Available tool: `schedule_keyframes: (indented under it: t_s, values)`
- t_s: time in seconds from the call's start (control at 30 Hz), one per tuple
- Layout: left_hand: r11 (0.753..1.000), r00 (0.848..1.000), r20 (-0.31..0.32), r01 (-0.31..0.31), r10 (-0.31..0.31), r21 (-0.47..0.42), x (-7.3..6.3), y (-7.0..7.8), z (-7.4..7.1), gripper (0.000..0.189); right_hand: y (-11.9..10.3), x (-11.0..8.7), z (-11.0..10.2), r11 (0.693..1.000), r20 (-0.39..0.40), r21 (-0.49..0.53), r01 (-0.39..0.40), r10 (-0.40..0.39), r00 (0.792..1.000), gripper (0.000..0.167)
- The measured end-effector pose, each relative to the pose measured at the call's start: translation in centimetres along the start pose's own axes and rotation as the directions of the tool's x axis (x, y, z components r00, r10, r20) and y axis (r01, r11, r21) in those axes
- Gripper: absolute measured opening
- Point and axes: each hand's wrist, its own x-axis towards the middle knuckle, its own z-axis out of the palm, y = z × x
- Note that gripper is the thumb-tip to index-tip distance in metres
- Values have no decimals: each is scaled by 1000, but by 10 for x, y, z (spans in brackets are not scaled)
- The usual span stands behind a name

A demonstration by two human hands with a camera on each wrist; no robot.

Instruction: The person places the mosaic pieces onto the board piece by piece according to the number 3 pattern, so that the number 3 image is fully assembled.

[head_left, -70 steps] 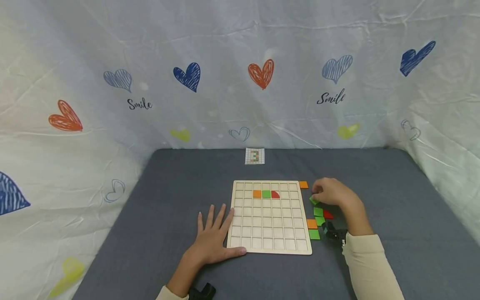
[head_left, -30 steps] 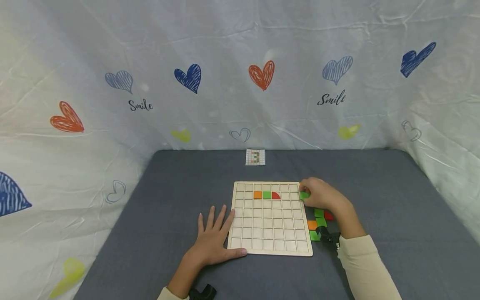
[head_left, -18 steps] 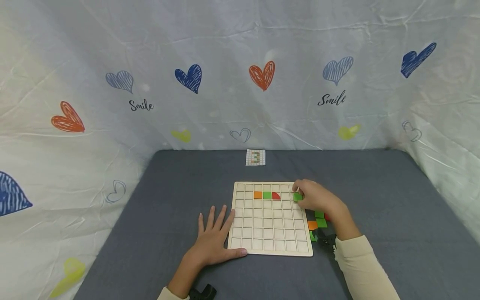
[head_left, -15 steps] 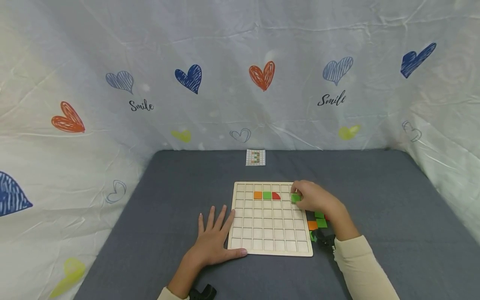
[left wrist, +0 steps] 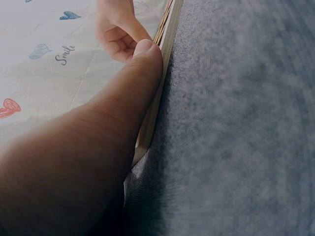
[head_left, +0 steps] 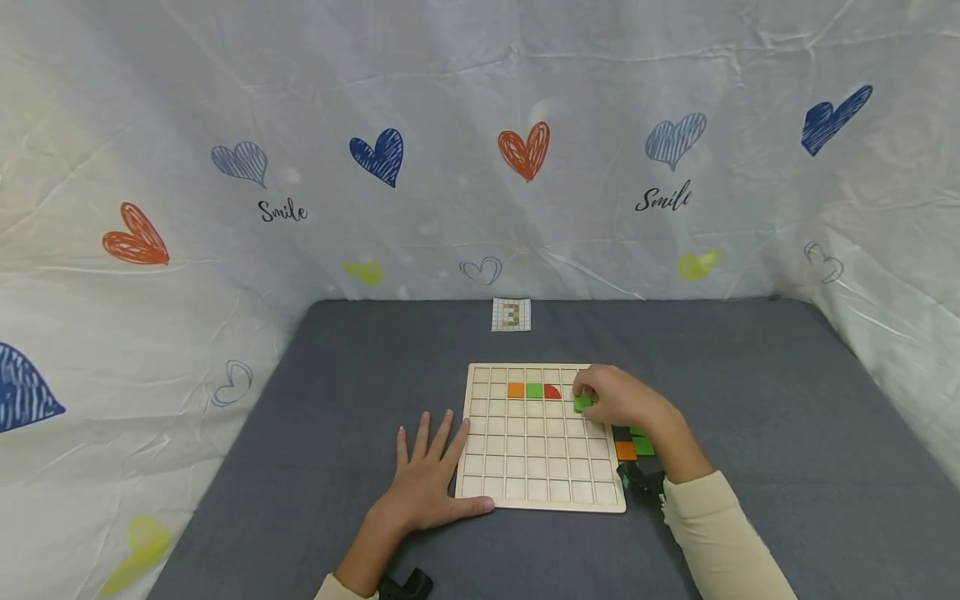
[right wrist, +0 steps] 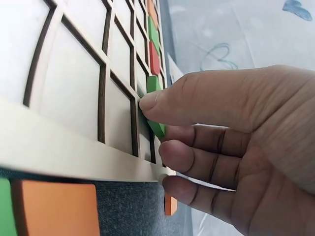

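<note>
Green and square, its sides about equal, a tile [head_left: 582,403] sits tilted over the far right part of a wooden board [head_left: 536,454], pinched by the right hand [head_left: 622,400]. The left hand [head_left: 423,483], fingers spread wide, braces the board's near left corner.

Green square tile [head_left: 582,403] was lifted off the dark cloth [head_left: 405,358] right of the wooden grid board [head_left: 525,468] and carried by the right hand [head_left: 624,400] leftward across the board's edge, over the right-hand columns. In head view, the far-corner orange tile [right wrist: 170,204] got covered by that hand; the loose red piece was hidden behind the wrist.
</note>
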Motion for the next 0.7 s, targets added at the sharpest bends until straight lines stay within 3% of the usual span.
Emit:
schedule_keyframes:
  t_s: [0.37, 0.7]
  values:
    - [1000, 1000, -1, -2, 2, 10, 0, -1, 2, 116, -4, 3, 6, 997, 19, 10, 80, -80, 997, 24]
    - [1000, 1000, -5, 2, -2, -4, 1, -1, 3, 117, -9, 5, 9, 995, 20, 0, 96, -96, 995, 21]
